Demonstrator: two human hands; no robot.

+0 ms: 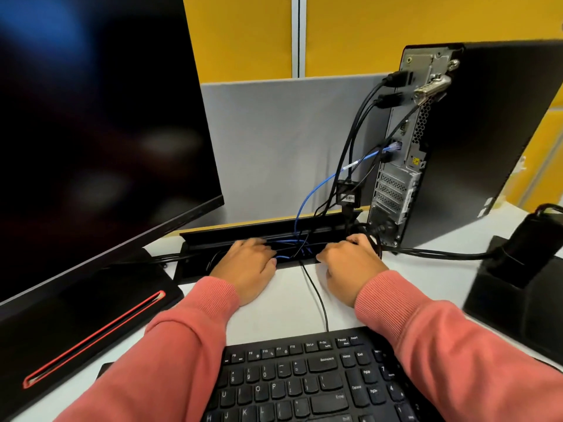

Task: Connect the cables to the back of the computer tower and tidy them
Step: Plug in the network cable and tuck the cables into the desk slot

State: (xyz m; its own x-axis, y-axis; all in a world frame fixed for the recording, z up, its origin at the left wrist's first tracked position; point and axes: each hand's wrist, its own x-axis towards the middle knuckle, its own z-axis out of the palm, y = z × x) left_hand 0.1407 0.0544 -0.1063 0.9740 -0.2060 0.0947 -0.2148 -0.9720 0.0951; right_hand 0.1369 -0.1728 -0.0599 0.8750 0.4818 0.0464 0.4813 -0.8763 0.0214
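While both hands, left hand (248, 263) and right hand (350, 260), reach curled fingers into the desk cable tray (243, 234) (grip unclear), the limp cables (350, 147) plugged into the tower (475, 141) look best gathered mid-run.

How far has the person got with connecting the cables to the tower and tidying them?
Done, it seems: several black plugs and the blue cable sit in ports on the back of the computer tower. In hand: the left hand and right hand reach into the cable tray in the desk, among the loose cables. Left: the slack is not yet stowed; the tray's lid stands open.
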